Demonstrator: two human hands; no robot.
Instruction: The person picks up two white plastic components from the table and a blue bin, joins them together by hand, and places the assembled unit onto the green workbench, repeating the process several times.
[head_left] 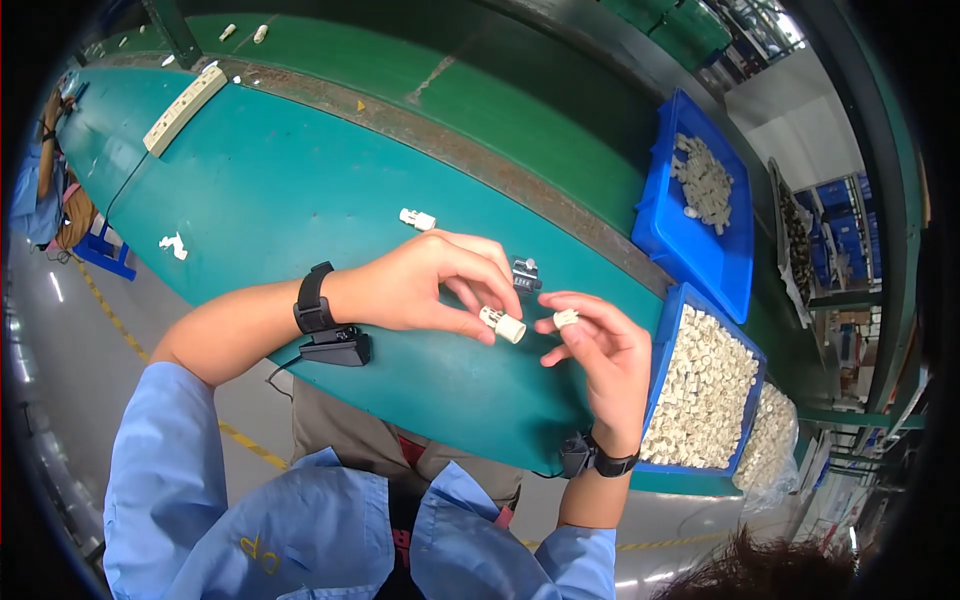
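Above the green table, my left hand pinches a cream-white cylindrical plastic fitting between thumb and fingers, its slotted end toward the palm and its smooth round end toward my right hand. Facing it, my right hand holds a small cream plastic piece with a notched rim between thumb and fingertips. The two parts are apart, with a short gap between them. A similar fitting lies on the table beyond my left wrist. Just past my fingers sits a small dark counter with a metal knob.
A blue bin heaped with small cream pieces stands right of my right hand, beside a clear bag of similar pieces. Farther back, a blue tray holds greyish parts. A power strip and white scraps lie left. Another person sits far left.
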